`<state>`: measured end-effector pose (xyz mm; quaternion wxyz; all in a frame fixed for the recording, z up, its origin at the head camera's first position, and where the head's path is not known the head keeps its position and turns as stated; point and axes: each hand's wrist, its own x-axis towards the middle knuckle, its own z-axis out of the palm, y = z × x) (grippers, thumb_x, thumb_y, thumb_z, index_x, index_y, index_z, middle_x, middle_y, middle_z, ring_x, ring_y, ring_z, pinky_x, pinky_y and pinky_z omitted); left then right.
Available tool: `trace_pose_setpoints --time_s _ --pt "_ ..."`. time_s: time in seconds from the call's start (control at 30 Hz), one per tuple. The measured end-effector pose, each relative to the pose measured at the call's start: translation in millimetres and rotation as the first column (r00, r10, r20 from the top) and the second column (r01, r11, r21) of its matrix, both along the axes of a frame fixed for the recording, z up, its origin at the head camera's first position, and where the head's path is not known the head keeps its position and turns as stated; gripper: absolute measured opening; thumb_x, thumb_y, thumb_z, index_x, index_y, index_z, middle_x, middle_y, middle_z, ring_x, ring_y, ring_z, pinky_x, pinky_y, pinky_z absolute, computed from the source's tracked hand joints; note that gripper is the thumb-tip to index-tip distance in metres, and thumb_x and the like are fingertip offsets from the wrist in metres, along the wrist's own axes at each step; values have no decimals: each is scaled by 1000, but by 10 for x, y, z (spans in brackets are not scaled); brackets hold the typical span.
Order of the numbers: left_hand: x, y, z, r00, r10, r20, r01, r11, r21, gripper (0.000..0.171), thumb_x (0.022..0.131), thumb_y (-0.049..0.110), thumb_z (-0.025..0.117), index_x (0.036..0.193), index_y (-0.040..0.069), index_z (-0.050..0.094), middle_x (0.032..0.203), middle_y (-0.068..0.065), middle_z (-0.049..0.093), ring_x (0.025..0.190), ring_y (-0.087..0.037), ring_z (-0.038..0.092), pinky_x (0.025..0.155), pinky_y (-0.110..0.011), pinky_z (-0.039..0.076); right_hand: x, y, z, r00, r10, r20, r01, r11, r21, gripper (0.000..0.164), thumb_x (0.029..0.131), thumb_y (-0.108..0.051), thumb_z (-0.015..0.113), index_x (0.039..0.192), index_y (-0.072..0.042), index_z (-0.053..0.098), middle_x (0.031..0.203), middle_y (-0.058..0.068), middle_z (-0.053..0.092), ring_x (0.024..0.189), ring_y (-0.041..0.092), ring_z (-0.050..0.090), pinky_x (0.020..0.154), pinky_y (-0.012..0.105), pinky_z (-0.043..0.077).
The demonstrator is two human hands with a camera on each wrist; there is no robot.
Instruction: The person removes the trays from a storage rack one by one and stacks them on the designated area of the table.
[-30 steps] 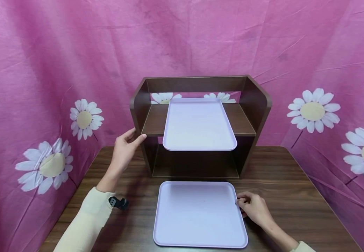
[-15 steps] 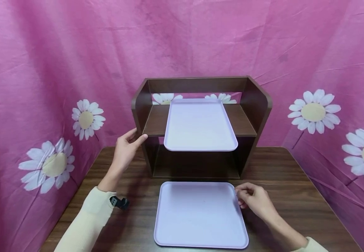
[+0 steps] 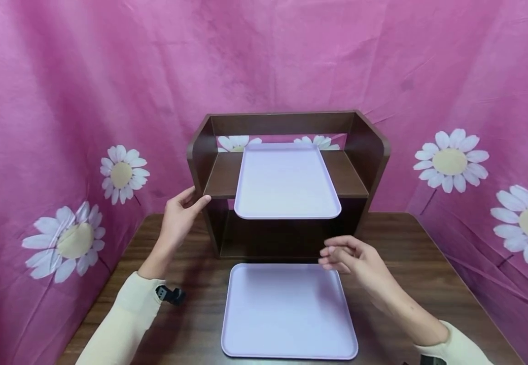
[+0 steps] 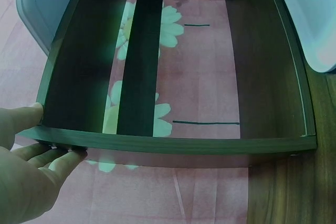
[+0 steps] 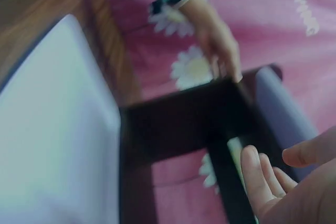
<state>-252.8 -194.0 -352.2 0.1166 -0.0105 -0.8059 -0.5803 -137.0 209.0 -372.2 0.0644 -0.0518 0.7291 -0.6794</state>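
Note:
A dark brown two-tier desk shelf (image 3: 282, 123) stands at the back of the table. My left hand (image 3: 177, 218) grips its left side panel, thumb on the front edge; in the left wrist view the fingers of this hand (image 4: 31, 177) lie along the panel's outer face. One lilac tray (image 3: 286, 177) rests on the upper tier and juts out over the front. Another lilac tray (image 3: 288, 309) lies flat on the table before the shelf. Above that tray's far right corner, my right hand (image 3: 364, 266) is in the air, fingers loosely bent, holding nothing.
The wood-grain table (image 3: 410, 263) extends to both sides of the shelf. Behind and beside it hangs a pink cloth (image 3: 264, 56) printed with white daisies. The lower tier (image 3: 268, 238) sits in shadow under the overhanging tray.
My right hand has let go of the lower tray's right edge and risen, moving away and to the left. My left hand keeps its place on the shelf. Both trays stay put.

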Motion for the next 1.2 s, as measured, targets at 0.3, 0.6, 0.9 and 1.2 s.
trace_pose_setpoints --time_s 0.3,0.6,0.9,1.2 --pt "-5 0 31 1000 -2 1 2 1000 8 67 101 30 76 156 2 52 154 -20 59 139 -25 58 118 -46 48 -25 -267 272 999 39 9 -36 978 -205 41 108 -15 61 141 6 47 124 7 74 115 21 76 106 30 57" --pt "-8 10 11 1000 -1 6 1 1000 14 65 101 30 76 155 4 54 152 -17 62 137 -23 60 117 -43 50 -83 -466 345 993 94 77 -40 853 -520 15 109 -9 55 104 -9 70 130 10 71 130 28 69 118 34 49" --pt "-4 15 4 1000 -1 6 1 1000 13 64 101 31 76 155 4 55 151 -18 62 138 -24 59 117 -40 50 -170 -648 327 992 125 36 -71 750 -658 23 112 -9 52 112 -7 75 132 7 71 139 32 62 121 38 45" --pt "-13 2 1 1000 -5 3 5 1000 27 65 101 30 76 155 3 54 153 -18 61 139 -24 59 118 -45 48 -222 -762 330 994 28 107 51 742 -669 12 112 -10 54 119 -8 64 120 3 72 127 23 68 119 35 48"
